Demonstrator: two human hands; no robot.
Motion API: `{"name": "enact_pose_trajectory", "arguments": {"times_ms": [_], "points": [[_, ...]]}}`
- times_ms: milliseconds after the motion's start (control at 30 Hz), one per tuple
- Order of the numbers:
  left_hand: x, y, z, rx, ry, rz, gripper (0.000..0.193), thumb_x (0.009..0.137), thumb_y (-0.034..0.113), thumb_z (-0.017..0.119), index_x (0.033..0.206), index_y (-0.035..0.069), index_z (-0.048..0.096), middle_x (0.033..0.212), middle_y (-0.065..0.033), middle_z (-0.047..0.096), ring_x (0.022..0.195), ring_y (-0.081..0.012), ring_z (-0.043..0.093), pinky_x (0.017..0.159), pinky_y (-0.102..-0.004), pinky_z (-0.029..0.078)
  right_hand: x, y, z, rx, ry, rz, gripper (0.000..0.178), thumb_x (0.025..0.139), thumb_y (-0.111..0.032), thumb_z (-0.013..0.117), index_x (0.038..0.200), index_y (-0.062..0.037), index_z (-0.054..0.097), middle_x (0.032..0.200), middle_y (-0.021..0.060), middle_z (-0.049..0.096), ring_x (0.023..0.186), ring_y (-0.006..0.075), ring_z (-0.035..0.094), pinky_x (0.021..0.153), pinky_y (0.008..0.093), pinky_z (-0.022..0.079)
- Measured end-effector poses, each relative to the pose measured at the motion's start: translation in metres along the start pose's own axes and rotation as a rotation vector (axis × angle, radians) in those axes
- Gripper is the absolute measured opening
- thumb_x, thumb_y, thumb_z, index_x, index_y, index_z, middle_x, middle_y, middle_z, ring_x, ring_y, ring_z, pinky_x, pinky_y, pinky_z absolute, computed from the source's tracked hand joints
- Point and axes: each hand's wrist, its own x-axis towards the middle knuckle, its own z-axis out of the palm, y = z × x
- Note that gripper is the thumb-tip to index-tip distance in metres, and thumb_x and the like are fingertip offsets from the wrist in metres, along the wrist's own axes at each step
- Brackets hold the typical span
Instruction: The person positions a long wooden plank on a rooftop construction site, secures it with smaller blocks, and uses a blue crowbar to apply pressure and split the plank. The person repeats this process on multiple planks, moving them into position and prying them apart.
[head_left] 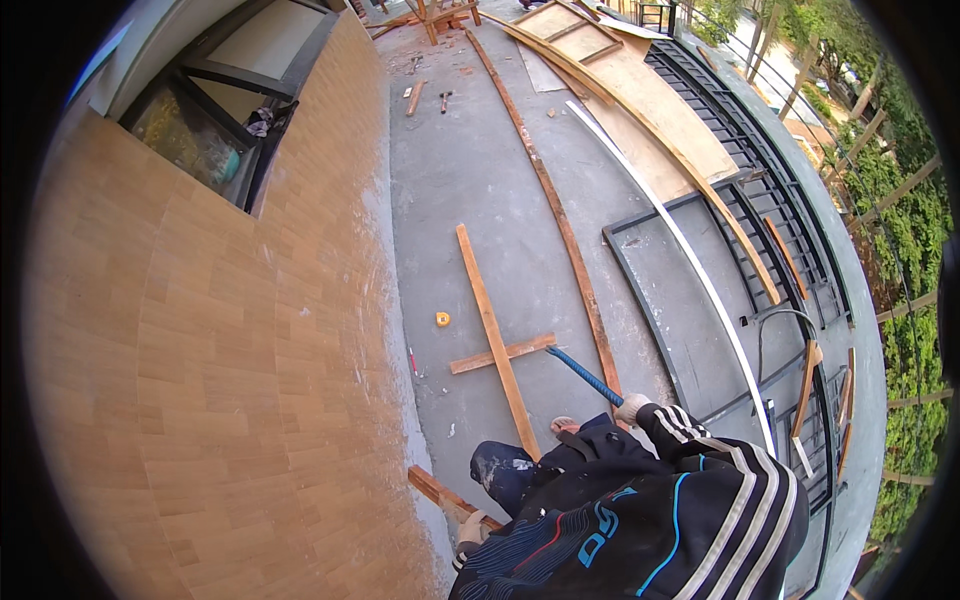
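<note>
My right hand [632, 408], which looks pale and possibly gloved, is closed round the near end of a blue ribbed bar [588, 375]. The bar slants away to the left, and its far end meets the right end of a short wooden board [530, 346]. A longer wooden board [484, 322] crosses that short one, and its near end reaches my knee. By the wall at lower left, my left hand [470, 530] is closed on a reddish-brown piece of wood [438, 490]. My jacket sleeve partly hides this hand.
A yellow tape measure [442, 319] and a red-and-white marker-like stick [412, 361] lie near the tiled wall [230, 350]. Farther off is a hammer [445, 101]. A long reddish timber [540, 170], a white strip [680, 240] and a dark metal frame [645, 300] stretch across the right side.
</note>
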Motion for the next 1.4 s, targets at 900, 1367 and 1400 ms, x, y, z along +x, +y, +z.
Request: {"name": "enact_pose_trajectory", "arguments": {"times_ms": [900,1367,1400], "points": [[0.437,0.176,-0.306,0.636,-0.356,0.122,0.065,0.064,0.029,0.083,0.118,0.001,0.06,0.117,-0.0243,0.069,0.112,-0.0418,0.066,0.097,-0.0475,0.052,-0.053,-0.32,0.017,0.708,0.074,0.454,0.053,0.079,-0.035,0.069,0.105,0.0109,0.066,0.096,0.0319,0.07,0.088,0.0417,0.072,0.077,0.0455,0.056],[0.699,0.119,-0.077,0.868,-0.172,0.775,0.028,0.089,0.017,0.055,0.116,0.013,0.062,0.105,-0.0097,0.067,0.108,-0.0285,0.062,0.107,-0.0488,0.036,0.158,-0.359,0.013,0.776,-0.046,0.441,0.049,0.094,-0.022,0.06,0.139,-0.0033,0.051,0.089,0.0238,0.063,0.082,0.0387,0.067,0.08,0.0419,0.053],[0.706,0.117,-0.069,0.844,-0.19,0.807,0.029,0.089,0.017,0.055,0.118,0.013,0.062,0.106,-0.0096,0.067,0.108,-0.0286,0.062,0.108,-0.0493,0.035,0.166,-0.359,0.015,0.772,-0.044,0.433,0.05,0.095,-0.022,0.06,0.14,-0.0035,0.051,0.09,0.0244,0.063,0.084,0.0403,0.067,0.082,0.0421,0.053]]}}
